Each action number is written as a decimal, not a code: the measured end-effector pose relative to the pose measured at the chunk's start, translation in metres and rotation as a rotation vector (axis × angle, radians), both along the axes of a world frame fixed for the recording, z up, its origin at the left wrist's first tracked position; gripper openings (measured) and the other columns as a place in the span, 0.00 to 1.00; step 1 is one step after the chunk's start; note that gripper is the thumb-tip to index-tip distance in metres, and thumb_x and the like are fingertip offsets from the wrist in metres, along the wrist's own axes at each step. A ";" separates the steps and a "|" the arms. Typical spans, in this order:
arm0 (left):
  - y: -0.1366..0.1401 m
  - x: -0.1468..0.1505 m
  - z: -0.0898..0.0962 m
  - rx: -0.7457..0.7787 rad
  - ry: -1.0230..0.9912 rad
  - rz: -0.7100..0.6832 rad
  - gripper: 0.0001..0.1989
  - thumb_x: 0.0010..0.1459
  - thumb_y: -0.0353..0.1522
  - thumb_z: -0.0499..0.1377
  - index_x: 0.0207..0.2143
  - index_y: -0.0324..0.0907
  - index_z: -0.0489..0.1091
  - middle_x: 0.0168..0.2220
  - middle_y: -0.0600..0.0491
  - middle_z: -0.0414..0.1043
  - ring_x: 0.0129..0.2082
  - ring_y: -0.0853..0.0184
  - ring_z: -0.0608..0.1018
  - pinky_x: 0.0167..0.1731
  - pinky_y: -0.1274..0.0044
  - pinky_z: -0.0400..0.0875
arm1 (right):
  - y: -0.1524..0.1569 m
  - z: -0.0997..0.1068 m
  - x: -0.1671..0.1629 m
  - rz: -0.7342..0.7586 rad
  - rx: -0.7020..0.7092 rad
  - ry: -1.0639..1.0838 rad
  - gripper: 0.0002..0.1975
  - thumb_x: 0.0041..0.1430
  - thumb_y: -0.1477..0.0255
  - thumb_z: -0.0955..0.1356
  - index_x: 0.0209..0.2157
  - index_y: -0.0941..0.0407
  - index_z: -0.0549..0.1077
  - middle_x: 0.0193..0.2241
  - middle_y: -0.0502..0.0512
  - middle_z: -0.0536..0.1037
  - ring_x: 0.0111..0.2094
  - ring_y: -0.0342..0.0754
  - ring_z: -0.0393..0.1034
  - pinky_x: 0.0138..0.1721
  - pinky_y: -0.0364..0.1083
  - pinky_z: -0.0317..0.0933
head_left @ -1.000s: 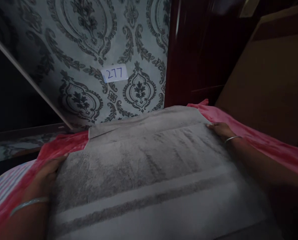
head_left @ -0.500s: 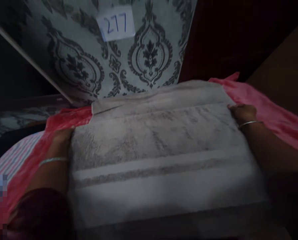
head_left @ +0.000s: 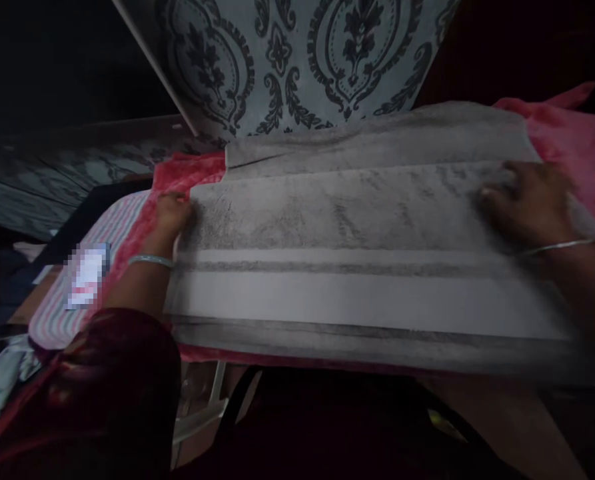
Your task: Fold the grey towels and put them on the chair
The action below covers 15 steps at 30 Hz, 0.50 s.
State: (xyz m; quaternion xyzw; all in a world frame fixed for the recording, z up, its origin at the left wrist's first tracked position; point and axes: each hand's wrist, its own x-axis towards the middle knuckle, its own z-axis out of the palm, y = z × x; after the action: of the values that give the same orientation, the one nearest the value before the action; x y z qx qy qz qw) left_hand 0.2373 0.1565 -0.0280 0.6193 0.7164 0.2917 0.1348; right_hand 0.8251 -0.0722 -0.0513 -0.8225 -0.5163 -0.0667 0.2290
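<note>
Grey cloth (head_left: 297, 213) lies folded in layers in front of you, long side running left to right, spanning the space between your two hands. A pale band with a narrow darker stripe crosses its near half; the far flap reaches towards the patterned wall (head_left: 280, 87).

Your left hand (head_left: 174, 217) is at the cloth's left edge, beside the textured section, fingers bent. Whether it pinches the edge or only rests against it, you cannot tell from this view.

Your right hand (head_left: 534, 203) is at the right end, level with the same section, thumb and fingers parted and loosely curved, with no fold seen between them. It is blurred; contact with the cloth cannot be told.

Beneath the cloth: red fabric (head_left: 190, 170), showing at far left, far right and along the near edge. Striped fabric (head_left: 122, 223) lies farther left, beyond your left forearm, with a pixelated pale item (head_left: 88, 275) on it.
</note>
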 end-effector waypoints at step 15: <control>-0.268 0.080 -0.047 0.300 0.330 -1.074 0.15 0.65 0.36 0.58 0.52 0.42 0.71 0.55 0.43 0.72 0.58 0.56 0.71 0.57 0.60 0.69 | -0.161 -0.064 -0.118 0.787 0.188 -0.127 0.24 0.69 0.62 0.61 0.65 0.45 0.64 0.56 0.59 0.74 0.55 0.55 0.71 0.58 0.57 0.67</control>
State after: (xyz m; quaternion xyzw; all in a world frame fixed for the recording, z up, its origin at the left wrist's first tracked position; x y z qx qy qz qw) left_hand 0.3171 -0.1119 -0.0746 0.9455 0.2642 0.1805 0.0611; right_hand 0.7075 -0.2328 -0.1157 -0.5320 -0.7964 -0.0715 0.2787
